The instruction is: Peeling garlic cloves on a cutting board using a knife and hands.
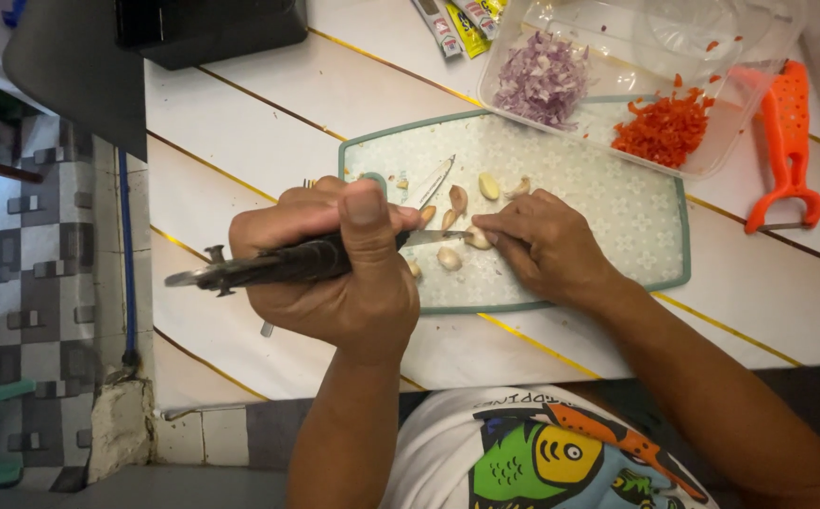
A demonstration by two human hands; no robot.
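- While the left hand point(339, 269) grips the knife point(278, 264) in a closed fist, the blade points toward 3 o'clock at a garlic clove point(478, 238).
- Right hand point(547, 245) pinches that clove on the cutting board point(617, 203); its fingertips sit beside the edge, so a slip could nick them.
- Loose cloves at 12 o'clock could roll off onto the counter point(240, 141).
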